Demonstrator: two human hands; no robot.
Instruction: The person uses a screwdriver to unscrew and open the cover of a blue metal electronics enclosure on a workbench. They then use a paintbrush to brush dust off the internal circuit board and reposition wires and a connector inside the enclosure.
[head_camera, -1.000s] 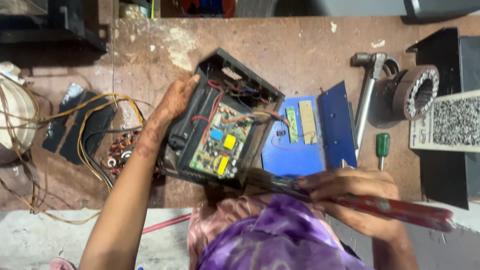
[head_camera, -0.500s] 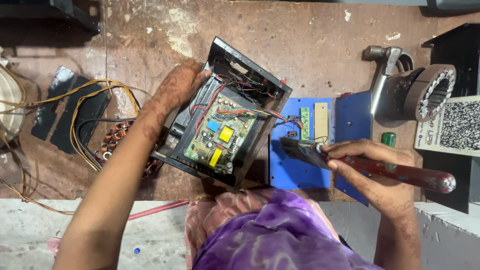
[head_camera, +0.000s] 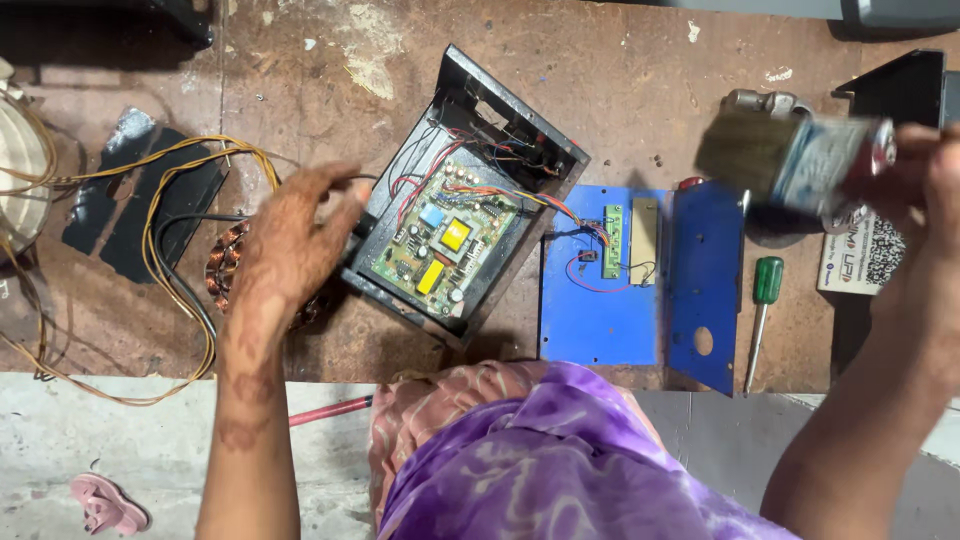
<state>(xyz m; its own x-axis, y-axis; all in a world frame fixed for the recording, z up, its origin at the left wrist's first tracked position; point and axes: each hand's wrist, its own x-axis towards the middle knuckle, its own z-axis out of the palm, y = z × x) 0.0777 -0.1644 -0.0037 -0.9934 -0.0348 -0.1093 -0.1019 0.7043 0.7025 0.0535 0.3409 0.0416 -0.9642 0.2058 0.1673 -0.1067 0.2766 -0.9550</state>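
While gripping a wide paintbrush (head_camera: 790, 155) raised above the tabletop (head_camera: 300, 80), right hand (head_camera: 925, 190) at the far right edge, fingers closed around the handle, bristles pointing left and blurred. Left hand (head_camera: 290, 250) laid against the left side of an open black case (head_camera: 465, 195), fingers (head_camera: 335, 195) loosely spread and curled, touching the case wall near its lower left corner. Case tilted on the tabletop, lid off, a green circuit board (head_camera: 435, 250) inside with two yellow blocks and a small blue part, red and black wires running to the upper end. A bundle of coloured wires from the case across to a blue metal plate (head_camera: 600, 320) just to the right, carrying a small green strip and a pale block. A second blue plate (head_camera: 705, 290) with a round hole beside it, touching or overlapping; cannot tell which. A green-handled screwdriver (head_camera: 765, 290) further right, lying nearly upright in the view. A hammer head (head_camera: 755, 100) partly hidden behind the brush. Left of the hand, a copper coil (head_camera: 225, 270) with yellow and black wires (head_camera: 150, 200) looping over dark sheets. Purple and pink cloth (head_camera: 520, 450) at the bottom centre, a pink sandal (head_camera: 105, 505) on the floor at lower left.
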